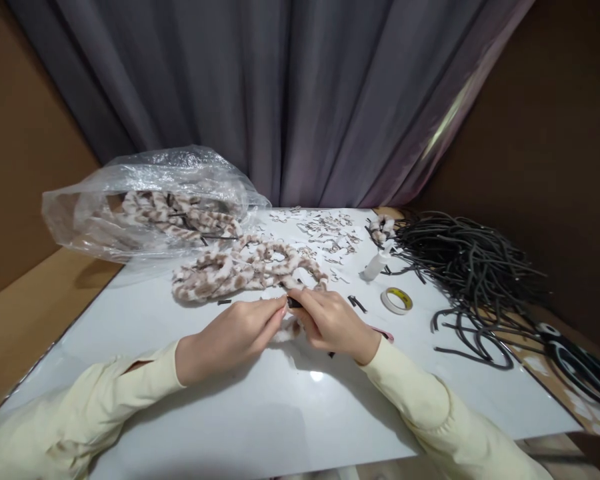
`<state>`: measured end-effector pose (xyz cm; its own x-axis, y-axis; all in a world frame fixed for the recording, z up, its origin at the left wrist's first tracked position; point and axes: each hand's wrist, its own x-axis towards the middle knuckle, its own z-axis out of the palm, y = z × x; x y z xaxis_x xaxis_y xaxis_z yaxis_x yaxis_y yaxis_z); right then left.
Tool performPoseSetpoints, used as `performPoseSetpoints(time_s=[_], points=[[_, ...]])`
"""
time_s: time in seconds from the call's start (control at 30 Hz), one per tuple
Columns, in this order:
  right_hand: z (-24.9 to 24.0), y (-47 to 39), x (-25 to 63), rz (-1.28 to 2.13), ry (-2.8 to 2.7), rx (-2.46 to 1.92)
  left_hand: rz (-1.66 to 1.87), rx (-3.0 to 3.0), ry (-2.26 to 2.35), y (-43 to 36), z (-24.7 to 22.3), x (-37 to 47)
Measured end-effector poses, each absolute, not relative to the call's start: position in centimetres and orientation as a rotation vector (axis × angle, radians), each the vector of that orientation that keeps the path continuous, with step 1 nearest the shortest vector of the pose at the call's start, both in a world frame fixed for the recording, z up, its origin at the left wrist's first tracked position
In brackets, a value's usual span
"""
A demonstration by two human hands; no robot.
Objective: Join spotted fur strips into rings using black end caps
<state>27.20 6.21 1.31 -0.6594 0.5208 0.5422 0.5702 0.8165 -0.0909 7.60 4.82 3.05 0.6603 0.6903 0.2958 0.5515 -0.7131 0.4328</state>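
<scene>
My left hand (240, 327) and my right hand (337, 323) meet above the middle of the white table, both with fingers pinched together. Between the fingertips shows a short black piece of tube (294, 303); its ends are covered by my fingers. A brown-spotted white furry strip (293, 328) hangs or lies just below the hands, partly hidden by them. Beyond them rests a pile of the same furry strips (215, 273), some bent into loops. Small black tube bits (357, 304) lie to the right of my right hand.
A clear plastic bag (95, 213) with more furry strips stands at the back left. Small metal-looking pieces (325, 227) are scattered behind. Rightward are a white bottle (377, 265), a tape roll (397, 301), a heap of black cords (465, 260) and scissors (580, 367).
</scene>
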Motion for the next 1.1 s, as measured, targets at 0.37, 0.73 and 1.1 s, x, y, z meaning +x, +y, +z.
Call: performPoseSetpoints(time_s=[0.37, 0.73, 1.1], points=[[0.8, 6.4, 27.3, -0.419, -2.458, -0.717, 0.576, 2.151, 1.118, 5.8, 5.2, 7.8], [1.2, 6.3, 26.9, -0.208, -2.458, -0.774, 0.522, 1.932, 1.135, 6.0, 5.9, 7.9], [0.8, 7.0, 27.4, 0.041, -2.454, -0.719, 0.558, 1.838, 1.167, 6.6, 5.2, 7.7]])
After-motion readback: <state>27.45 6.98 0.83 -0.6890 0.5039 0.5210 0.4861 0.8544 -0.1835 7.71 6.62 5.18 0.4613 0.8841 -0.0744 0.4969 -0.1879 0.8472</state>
